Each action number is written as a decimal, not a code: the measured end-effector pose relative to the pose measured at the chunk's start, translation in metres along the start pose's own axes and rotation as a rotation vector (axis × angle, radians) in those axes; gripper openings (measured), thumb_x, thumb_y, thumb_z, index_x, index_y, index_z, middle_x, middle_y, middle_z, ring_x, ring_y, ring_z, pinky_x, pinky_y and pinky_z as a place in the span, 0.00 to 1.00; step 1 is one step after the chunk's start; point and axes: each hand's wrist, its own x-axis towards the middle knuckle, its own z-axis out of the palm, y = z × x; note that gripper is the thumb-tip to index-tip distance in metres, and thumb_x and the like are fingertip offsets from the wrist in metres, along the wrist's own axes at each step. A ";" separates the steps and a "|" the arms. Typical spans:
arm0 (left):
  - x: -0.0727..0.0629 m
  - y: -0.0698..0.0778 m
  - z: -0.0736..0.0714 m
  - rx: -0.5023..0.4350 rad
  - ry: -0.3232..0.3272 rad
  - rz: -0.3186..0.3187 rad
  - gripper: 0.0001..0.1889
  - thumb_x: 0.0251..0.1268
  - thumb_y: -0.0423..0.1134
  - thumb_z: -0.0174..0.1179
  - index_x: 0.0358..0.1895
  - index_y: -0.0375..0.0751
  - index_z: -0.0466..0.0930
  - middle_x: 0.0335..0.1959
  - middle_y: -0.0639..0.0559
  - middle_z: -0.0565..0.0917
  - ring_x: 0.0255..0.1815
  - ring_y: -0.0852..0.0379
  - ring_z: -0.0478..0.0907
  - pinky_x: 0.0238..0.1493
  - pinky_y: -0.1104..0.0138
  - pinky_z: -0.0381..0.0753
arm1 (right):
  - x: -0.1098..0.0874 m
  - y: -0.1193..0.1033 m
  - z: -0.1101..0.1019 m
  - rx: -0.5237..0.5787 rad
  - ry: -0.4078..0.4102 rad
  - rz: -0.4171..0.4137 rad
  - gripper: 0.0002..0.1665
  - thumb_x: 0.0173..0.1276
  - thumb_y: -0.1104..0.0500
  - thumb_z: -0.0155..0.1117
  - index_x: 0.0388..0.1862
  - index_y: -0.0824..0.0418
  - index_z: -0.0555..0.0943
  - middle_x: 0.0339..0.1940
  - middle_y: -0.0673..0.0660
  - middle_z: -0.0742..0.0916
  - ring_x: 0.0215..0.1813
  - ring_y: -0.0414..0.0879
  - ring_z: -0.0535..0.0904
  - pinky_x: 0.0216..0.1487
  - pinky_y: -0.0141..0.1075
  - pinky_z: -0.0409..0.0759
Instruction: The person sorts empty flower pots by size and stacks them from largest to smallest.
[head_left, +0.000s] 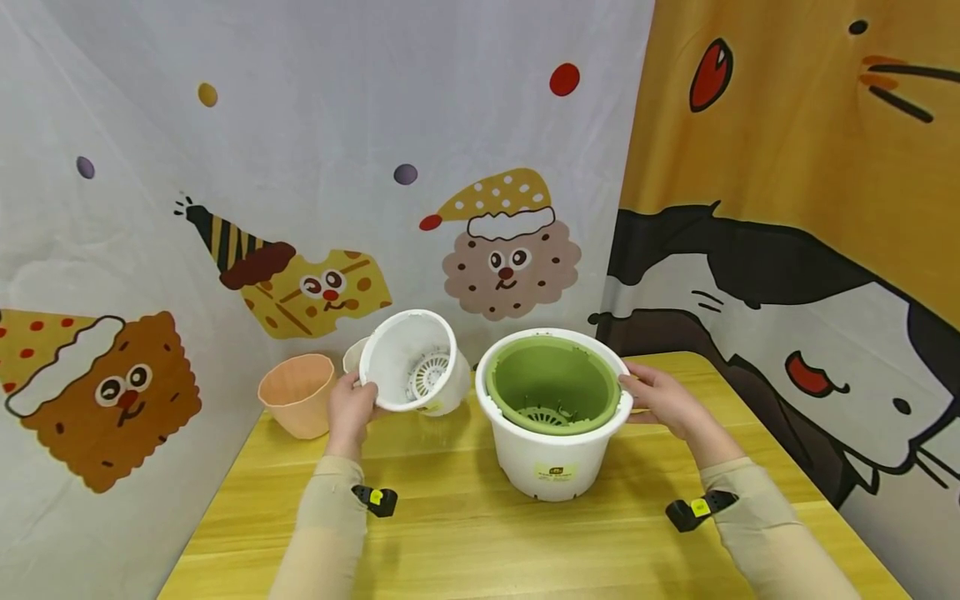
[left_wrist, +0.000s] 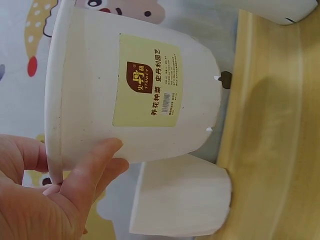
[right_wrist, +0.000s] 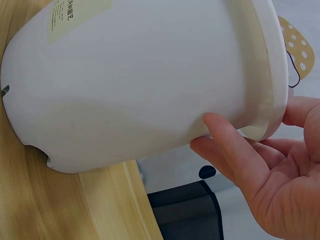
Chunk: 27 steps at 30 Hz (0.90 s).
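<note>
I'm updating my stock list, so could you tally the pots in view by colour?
White: 3 (tilted pot, large pot, partly hidden pot)
Green: 1 (nested pot inside the large white one)
Peach: 1 (leftmost pot)
Total: 5 pots

The counter [head_left: 510, 546] offers me a wide passage along its near side; only a narrow gap parts the tilted white pot [head_left: 405, 362] from the large white pot [head_left: 525, 454]. The peach pot [head_left: 302, 404] obstructs the left, and the patterned curtain [head_left: 315, 125] bounds the rear.
</note>
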 end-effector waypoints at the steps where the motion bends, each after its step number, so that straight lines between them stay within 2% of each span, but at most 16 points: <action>1: 0.000 0.002 0.000 -0.002 0.001 0.006 0.27 0.61 0.24 0.44 0.66 0.22 0.67 0.54 0.23 0.75 0.41 0.44 0.83 0.29 0.69 0.85 | 0.000 0.000 0.000 0.003 0.000 -0.002 0.37 0.81 0.51 0.46 0.78 0.71 0.51 0.67 0.77 0.69 0.50 0.48 0.82 0.49 0.44 0.84; 8: -0.003 0.017 -0.001 0.001 0.016 0.029 0.29 0.60 0.24 0.45 0.68 0.24 0.66 0.55 0.25 0.75 0.42 0.44 0.82 0.30 0.70 0.85 | -0.001 -0.001 -0.001 0.002 -0.002 -0.007 0.37 0.81 0.51 0.46 0.78 0.71 0.51 0.68 0.78 0.68 0.51 0.50 0.82 0.50 0.45 0.84; 19: -0.005 0.037 -0.001 -0.042 -0.030 0.030 0.31 0.63 0.25 0.45 0.73 0.30 0.62 0.61 0.30 0.74 0.53 0.38 0.79 0.34 0.69 0.85 | -0.001 -0.001 0.000 0.002 -0.001 -0.001 0.37 0.81 0.52 0.46 0.78 0.71 0.50 0.69 0.78 0.67 0.53 0.53 0.82 0.51 0.46 0.83; 27: -0.009 0.047 -0.001 -0.046 -0.042 0.038 0.29 0.65 0.26 0.46 0.72 0.30 0.64 0.62 0.31 0.75 0.55 0.37 0.78 0.35 0.69 0.85 | 0.000 0.000 -0.001 -0.005 0.002 -0.001 0.36 0.81 0.52 0.46 0.78 0.70 0.52 0.69 0.77 0.68 0.53 0.53 0.82 0.50 0.45 0.84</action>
